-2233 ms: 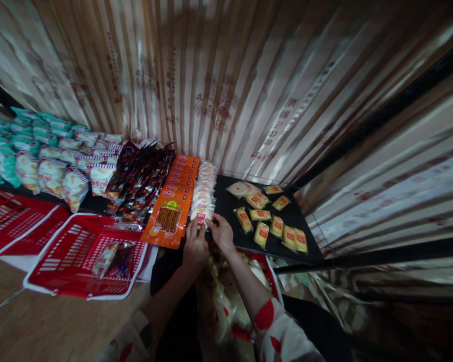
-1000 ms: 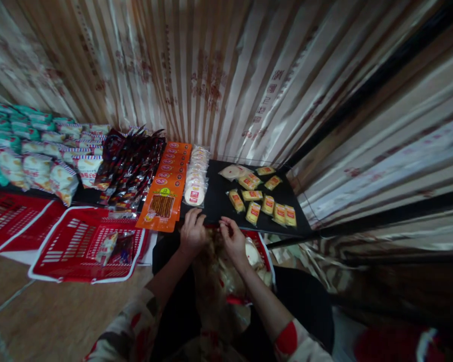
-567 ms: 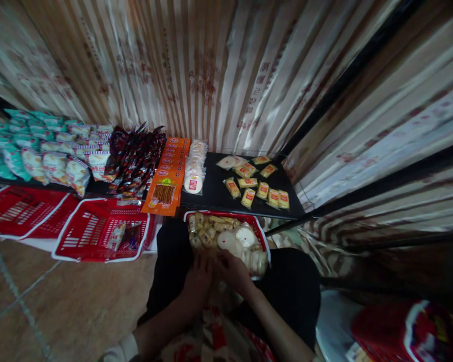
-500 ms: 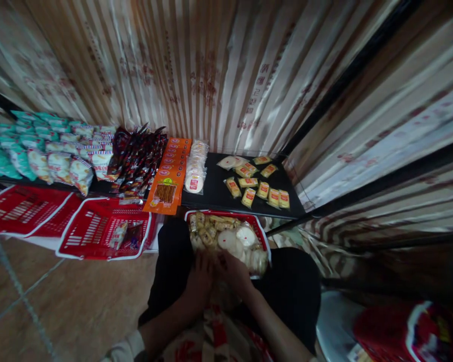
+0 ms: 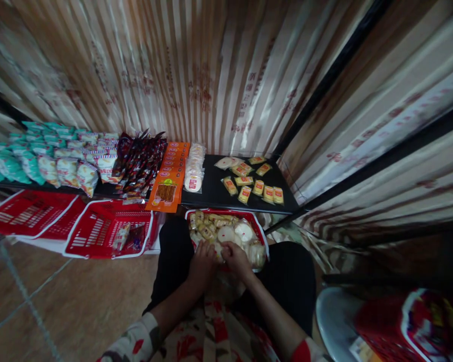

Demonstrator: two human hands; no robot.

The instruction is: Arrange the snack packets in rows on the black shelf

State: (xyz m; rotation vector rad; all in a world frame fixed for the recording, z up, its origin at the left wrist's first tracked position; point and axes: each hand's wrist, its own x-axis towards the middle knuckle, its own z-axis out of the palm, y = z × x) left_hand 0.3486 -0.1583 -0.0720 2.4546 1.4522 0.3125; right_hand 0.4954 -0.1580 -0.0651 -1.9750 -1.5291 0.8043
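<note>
My left hand (image 5: pixel 203 260) is over the near left part of a red basket (image 5: pixel 263 235) between my knees, its fingers curled downward. Close beside it, my right hand (image 5: pixel 235 259) is closed, with thumb and fingers pressed together. Something pale yellow shows between the two hands, too dim to make out. In the basket lie yellow wrapped snacks (image 5: pixel 207 232) on the left and round white wrapped crackers (image 5: pixel 244 231) on the right. What lies under my fingers is hidden.
A black shelf (image 5: pixel 209 176) ahead bears small yellow packets (image 5: pixel 244 194), a strip of white crackers (image 5: pixel 194 181), an orange bag (image 5: pixel 166 191), dark packets (image 5: pixel 141 163) and teal bags (image 5: pixel 17 163). Red baskets (image 5: pixel 98 231) stand at left. A stool (image 5: pixel 334 322) is at right.
Both my hands have moved slightly up and forward over the basket, and the right fingers now look more tightly closed. The camera view has shifted a little.
</note>
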